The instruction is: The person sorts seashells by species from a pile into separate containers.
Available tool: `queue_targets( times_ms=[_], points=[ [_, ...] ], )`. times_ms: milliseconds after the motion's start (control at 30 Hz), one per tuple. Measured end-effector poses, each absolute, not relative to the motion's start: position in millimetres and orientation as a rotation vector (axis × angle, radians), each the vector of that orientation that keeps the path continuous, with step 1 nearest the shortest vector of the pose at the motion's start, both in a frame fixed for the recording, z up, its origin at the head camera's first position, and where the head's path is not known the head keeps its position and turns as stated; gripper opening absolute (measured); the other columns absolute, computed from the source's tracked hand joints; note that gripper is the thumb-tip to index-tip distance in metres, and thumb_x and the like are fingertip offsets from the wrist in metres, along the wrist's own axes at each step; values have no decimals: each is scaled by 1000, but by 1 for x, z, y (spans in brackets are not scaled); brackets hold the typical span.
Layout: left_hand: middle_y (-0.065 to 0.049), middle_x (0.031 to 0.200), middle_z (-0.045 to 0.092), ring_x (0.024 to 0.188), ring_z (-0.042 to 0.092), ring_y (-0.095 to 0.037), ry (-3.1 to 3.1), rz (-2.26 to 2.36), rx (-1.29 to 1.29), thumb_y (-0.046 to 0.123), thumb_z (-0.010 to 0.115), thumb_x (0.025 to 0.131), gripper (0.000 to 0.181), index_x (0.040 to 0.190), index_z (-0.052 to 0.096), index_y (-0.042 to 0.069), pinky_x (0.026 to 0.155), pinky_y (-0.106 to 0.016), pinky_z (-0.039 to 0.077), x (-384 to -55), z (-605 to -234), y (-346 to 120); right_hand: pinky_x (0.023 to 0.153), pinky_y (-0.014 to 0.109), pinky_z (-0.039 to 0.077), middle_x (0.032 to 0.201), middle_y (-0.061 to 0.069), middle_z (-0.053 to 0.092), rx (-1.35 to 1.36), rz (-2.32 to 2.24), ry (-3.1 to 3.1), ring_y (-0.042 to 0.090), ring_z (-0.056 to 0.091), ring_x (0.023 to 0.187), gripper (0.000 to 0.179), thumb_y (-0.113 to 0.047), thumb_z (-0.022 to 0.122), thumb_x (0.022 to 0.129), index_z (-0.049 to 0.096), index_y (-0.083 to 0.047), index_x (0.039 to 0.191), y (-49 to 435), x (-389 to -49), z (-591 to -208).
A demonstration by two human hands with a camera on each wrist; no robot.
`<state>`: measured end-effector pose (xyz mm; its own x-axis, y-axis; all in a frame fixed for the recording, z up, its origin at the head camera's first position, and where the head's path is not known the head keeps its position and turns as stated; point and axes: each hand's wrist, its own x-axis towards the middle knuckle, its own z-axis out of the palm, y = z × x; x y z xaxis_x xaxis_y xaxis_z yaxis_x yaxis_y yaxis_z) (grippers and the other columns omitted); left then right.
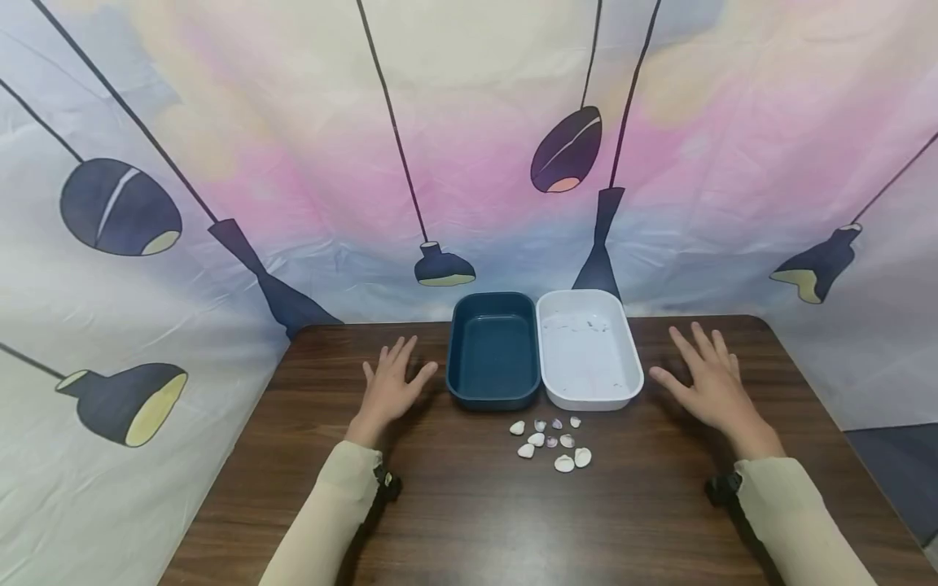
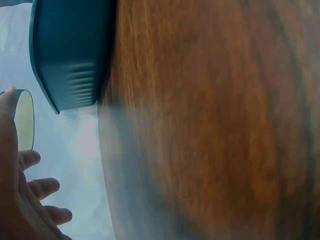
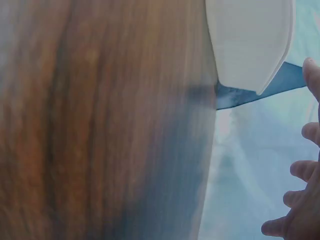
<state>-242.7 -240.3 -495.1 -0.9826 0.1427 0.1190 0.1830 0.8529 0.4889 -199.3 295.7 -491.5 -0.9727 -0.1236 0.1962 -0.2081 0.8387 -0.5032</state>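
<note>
My left hand [image 1: 390,389] is spread out to the left of a dark teal tray [image 1: 494,402], holding nothing. On the other side, my right hand [image 1: 714,391] has its fingers spread beside a white tray [image 1: 590,402] and is likewise without anything in it. The two trays stand side by side at the back of the table, and nothing shows inside the teal one; the white one has small dark marks on its floor. Several small seashells, white ones [image 1: 563,463] and purplish ones [image 1: 552,442], lie loose on the wood in front of the trays, between the hands.
The brown wooden table [image 1: 469,529] ends just behind the trays. A fabric backdrop [image 1: 308,163] printed with hanging lamps rises behind it. Each wrist wears a small black device [image 1: 724,489] at the sleeve cuff.
</note>
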Motion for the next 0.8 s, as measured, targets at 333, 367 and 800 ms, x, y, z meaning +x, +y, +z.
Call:
queue_targets(
  times_ms=[333, 367, 800],
  points=[
    [-25, 169, 31, 155, 21, -52, -2833, -998, -310, 52, 59, 106, 79, 167, 31, 10, 120, -77, 7, -242, -507, -227, 113, 84, 4, 170, 34, 10, 317, 820, -2794, 60, -2, 155, 90, -48, 66, 103, 22, -7, 169, 281, -193, -490],
    [-24, 169, 30, 156, 22, -51, -2825, -1044, -310, 51, 59, 106, 78, 167, 31, 11, 121, -75, 9, -242, -507, -226, 113, 84, 5, 170, 34, 11, 321, 824, -2790, 60, -1, 155, 90, -48, 67, 102, 22, -7, 168, 279, -193, -490],
    [-20, 170, 31, 155, 30, -42, -2704, -1596, -244, 46, 56, 109, 73, 169, 26, 18, 120, -66, 28, -238, -514, -207, 112, 84, 11, 169, 34, 18, 348, 810, -2784, 59, 7, 155, 89, -48, 69, 101, 26, -9, 168, 265, -185, -490]
  ],
)
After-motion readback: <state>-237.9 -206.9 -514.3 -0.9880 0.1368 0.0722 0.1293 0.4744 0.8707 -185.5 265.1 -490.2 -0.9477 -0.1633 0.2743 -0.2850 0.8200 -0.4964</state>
